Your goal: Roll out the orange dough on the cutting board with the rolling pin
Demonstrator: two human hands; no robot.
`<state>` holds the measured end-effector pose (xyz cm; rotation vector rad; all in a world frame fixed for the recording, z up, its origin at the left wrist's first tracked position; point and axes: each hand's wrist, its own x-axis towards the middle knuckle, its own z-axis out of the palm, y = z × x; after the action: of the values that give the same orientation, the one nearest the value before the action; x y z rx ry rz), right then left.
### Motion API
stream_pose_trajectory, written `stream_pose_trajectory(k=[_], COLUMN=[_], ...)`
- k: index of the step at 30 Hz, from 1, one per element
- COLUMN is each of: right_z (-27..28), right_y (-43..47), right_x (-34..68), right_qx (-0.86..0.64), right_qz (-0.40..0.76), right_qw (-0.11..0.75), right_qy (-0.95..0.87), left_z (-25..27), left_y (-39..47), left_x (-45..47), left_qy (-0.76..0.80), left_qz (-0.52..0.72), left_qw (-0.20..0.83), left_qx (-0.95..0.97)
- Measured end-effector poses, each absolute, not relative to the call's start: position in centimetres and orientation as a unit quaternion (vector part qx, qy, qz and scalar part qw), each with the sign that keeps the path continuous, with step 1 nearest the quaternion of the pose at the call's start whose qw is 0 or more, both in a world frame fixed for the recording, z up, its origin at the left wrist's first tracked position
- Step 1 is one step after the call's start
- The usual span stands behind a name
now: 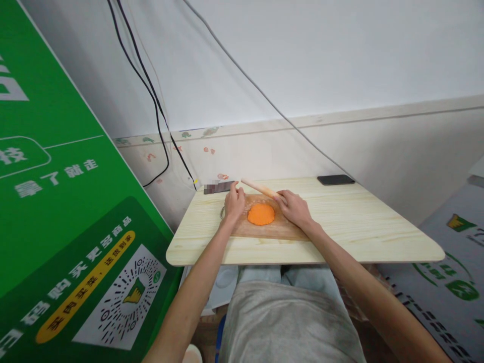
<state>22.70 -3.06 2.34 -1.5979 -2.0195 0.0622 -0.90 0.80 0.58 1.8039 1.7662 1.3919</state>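
A flat, round piece of orange dough with an uneven rim lies on a brown wooden cutting board. My right hand is closed around the right end of a wooden rolling pin. The pin slants across the back of the board, raised at its left end and apart from the dough. Over the board's left edge is my left hand, its thumb and forefinger raised and a little apart, close to the pin's free end but not around it. Nothing shows in its fingers; the other fingers are partly hidden.
The board sits on a pale wood-grain table against the wall. At the table's back lie a black phone and a dark, partly blurred flat object. Cables hang down the wall. A green panel stands at left.
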Motion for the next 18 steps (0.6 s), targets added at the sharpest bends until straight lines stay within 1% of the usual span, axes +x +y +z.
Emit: stream_pose_trajectory(k=[2,5,8,13,16,18], right_z=[2.2,2.1,2.1,2.1,2.2,2.2], right_y=[-2.9,-2.6,-2.5,-2.5,-2.6,-2.6], right_x=[22.8,23.0,23.1,23.1,23.2,23.2], right_qx=[-0.607,-0.612,-0.616,-0.615,-0.614,-0.612], right_qz=[0.036,0.062,0.08,0.083,0.081,0.082], right_qw=[0.297,0.327,0.342,0.337,0.338,0.339], right_qy=[-0.736,-0.717,-0.705,-0.708,-0.709,-0.71], left_z=[0.7,1.2,1.7,1.9,1.5,1.2], left_y=[0.5,-0.4,-1.2,-2.1,-2.1,-1.8], left_x=[-0.8,-0.5,-0.4,-0.5,-0.5,-0.4], left_qy=[0.584,0.463,0.381,0.364,0.369,0.367], left_qz=[0.436,0.339,0.288,0.254,0.26,0.276], left_qw=[0.151,0.154,0.149,0.13,0.127,0.144], left_qx=[0.668,0.804,0.866,0.887,0.883,0.877])
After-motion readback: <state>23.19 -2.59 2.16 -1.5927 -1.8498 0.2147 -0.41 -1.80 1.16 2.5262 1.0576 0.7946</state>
